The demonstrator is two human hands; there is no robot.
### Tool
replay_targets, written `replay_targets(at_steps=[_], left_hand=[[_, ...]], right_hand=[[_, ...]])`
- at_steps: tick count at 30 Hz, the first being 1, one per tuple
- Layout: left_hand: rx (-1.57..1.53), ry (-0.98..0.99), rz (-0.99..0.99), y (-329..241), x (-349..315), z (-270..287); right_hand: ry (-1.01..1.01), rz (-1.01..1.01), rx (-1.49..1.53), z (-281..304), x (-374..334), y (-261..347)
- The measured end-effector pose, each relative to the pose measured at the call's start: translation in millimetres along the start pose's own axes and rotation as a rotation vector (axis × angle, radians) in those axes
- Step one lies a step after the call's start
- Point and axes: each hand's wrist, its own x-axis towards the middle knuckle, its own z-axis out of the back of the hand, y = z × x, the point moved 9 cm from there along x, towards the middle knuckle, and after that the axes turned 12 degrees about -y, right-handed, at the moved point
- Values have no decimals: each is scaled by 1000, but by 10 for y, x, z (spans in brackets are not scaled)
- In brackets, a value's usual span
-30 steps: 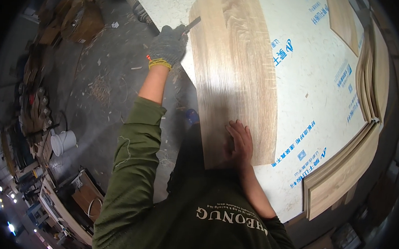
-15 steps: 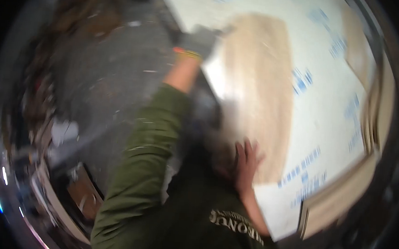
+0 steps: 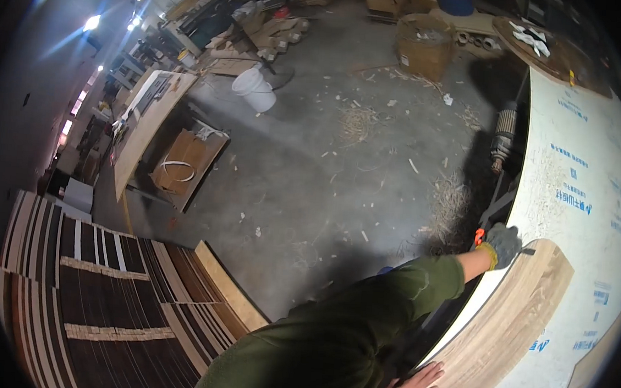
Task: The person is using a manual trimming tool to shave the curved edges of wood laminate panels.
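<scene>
A wood-grain board [image 3: 513, 317] with a rounded far end lies on a white sheet with blue print [image 3: 576, 150]. My left hand [image 3: 501, 247], in a dark grey glove with a yellow cuff, is closed at the board's far end. It grips a tool [image 3: 479, 237] whose orange end sticks out on the near side, while a short dark tip shows by the board's edge. The tool's kind is hidden by the glove. Bare, my right hand [image 3: 418, 387] lies flat with fingers stretched on the board's near left edge.
Thin shavings [image 3: 452, 210] litter the floor beside the bench. A motor-like machine part [image 3: 502, 138] sits under the bench's edge. At the left stand stacked dark and light strips [image 3: 113, 288], a white bucket [image 3: 254, 89] and a side table [image 3: 148, 113]. A cardboard box [image 3: 425, 44] stands farther back.
The view has swung left, bringing more floor and the stacked strips into sight. My left hand stays at the board's far end with the tool, my right hand on its near part.
</scene>
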Motion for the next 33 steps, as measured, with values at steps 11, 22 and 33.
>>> replay_targets(at_steps=[11, 22, 33], left_hand=[[91, 107, 136, 92, -882, 360], [-28, 6, 305, 329, -1065, 483], [30, -62, 324, 591, -1420, 1018]], right_hand=[[-357, -290, 56, 721, 913, -1579], [-586, -438, 47, 279, 1817, -1828], [-614, -407, 74, 319, 1851, -1392]])
